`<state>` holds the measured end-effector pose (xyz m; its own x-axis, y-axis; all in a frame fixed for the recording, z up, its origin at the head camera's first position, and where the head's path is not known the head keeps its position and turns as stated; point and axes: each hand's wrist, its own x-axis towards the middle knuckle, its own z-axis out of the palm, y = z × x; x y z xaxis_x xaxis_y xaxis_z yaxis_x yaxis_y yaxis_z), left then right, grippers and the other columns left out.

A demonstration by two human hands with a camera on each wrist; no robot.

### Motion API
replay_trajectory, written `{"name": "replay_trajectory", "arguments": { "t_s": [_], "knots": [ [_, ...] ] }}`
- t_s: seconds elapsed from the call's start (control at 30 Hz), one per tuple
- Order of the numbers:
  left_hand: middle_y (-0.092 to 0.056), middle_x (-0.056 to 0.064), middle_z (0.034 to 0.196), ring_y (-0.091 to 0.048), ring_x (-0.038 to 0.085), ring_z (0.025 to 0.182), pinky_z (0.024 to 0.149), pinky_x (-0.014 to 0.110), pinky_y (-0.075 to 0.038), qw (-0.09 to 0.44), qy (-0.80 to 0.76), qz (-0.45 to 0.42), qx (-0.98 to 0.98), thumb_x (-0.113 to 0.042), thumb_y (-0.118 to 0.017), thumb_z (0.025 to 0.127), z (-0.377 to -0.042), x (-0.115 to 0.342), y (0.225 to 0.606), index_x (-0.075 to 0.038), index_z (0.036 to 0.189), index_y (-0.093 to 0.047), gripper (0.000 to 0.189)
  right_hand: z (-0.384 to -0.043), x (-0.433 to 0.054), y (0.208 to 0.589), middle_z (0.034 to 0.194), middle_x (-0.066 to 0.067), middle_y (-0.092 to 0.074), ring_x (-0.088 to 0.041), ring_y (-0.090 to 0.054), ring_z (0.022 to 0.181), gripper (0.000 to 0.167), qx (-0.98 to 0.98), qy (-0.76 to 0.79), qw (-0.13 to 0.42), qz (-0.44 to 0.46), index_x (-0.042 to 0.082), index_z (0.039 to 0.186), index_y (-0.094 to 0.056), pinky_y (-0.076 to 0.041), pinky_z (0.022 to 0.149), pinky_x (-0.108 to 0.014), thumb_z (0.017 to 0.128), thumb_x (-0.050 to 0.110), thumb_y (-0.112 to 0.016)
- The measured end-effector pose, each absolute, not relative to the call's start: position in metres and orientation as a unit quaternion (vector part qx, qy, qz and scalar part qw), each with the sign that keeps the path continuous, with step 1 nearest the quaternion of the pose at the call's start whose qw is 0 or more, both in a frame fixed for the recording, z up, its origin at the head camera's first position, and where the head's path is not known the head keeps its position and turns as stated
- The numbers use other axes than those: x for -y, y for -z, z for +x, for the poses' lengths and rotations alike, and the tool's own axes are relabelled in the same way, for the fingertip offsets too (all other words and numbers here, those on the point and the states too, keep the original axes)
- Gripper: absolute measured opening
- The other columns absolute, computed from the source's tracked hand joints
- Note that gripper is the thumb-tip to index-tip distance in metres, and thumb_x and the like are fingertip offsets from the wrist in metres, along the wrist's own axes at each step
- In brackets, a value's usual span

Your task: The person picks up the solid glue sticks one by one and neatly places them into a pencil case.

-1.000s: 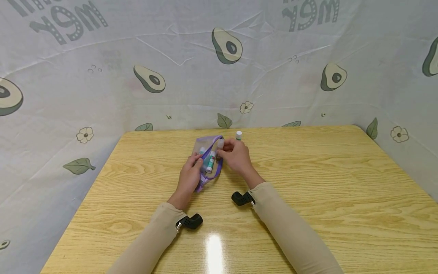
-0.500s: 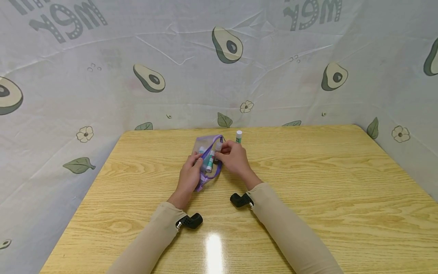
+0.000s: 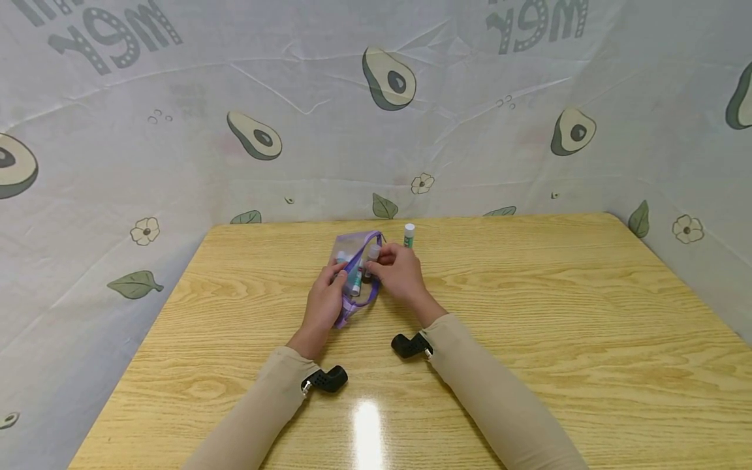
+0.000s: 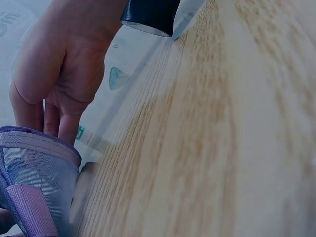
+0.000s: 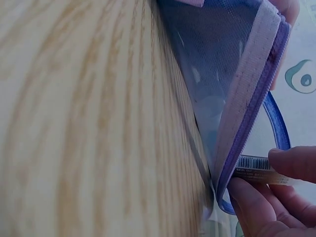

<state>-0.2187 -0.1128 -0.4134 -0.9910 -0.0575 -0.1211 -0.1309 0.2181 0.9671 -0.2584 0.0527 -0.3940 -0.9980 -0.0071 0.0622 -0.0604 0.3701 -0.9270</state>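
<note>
My left hand [image 3: 325, 297] grips the mesh pouch [image 3: 350, 243] by its near left side. The pouch has a purple zipped edge [image 5: 252, 106], and its mouth gapes toward the right. Between thumb and fingers my right hand [image 3: 402, 271] pinches a lip balm tube [image 3: 374, 252] with a pale cap, at the pouch's mouth. A barcode shows on this tube's label [image 5: 254, 163] in the right wrist view. Inside the pouch lies a green-and-white lip balm [image 3: 356, 283], with another pale tube [image 3: 341, 256] dimly visible through the mesh.
Behind my right hand another green-labelled tube [image 3: 409, 235] with a white cap stands upright on the wooden table [image 3: 529, 313]. A printed cloth [image 3: 470, 130] hangs behind the table. Each sleeve carries a black camera mount [image 3: 331, 378].
My right hand has moved slightly left and down, taking the pinched lip balm further into the pouch's mouth. The lip balm inside has shifted left. My left hand stays nearly still.
</note>
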Motion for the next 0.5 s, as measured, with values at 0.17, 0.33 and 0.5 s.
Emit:
{"name": "replay_trajectory", "arguments": {
  "t_s": [0.17,0.33,0.5],
  "knots": [
    [-0.022,-0.002,0.179,-0.017,0.03,0.167,0.134,0.055,-0.022,0.032,-0.62,-0.059,-0.782,-0.032,-0.043,0.114,-0.2205,0.114,0.4122,-0.017,0.157,-0.052,0.046,-0.2591,-0.0498,0.3936,0.107,-0.019,-0.076,-0.023,-0.075,0.095,0.021,0.792,-0.61,-0.001,-0.006,-0.001,0.112,-0.072,-0.066,0.081,-0.03,0.096,0.01,-0.078],
    [-0.022,-0.003,0.179,-0.018,0.03,0.167,0.134,0.056,-0.022,0.034,-0.613,-0.063,-0.787,-0.032,-0.043,0.114,-0.2223,0.1144,0.4086,-0.018,0.158,-0.051,0.047,-0.2604,-0.0471,0.3943,0.102,-0.016,-0.075,-0.017,-0.075,0.089,0.023,0.743,-0.668,-0.022,-0.036,-0.006,0.116,-0.069,-0.067,0.082,-0.032,0.097,0.005,-0.075],
    [-0.021,-0.005,0.179,-0.017,0.029,0.167,0.135,0.055,-0.02,0.042,-0.614,-0.066,-0.786,-0.035,-0.043,0.114,-0.224,0.115,0.4053,-0.019,0.16,-0.048,0.049,-0.2616,-0.0437,0.3941,0.096,-0.013,-0.074,-0.017,-0.078,0.085,0.022,0.703,-0.707,-0.027,-0.063,-0.01,0.115,-0.066,-0.067,0.081,-0.03,0.097,-0.001,-0.073]
  ]
}}
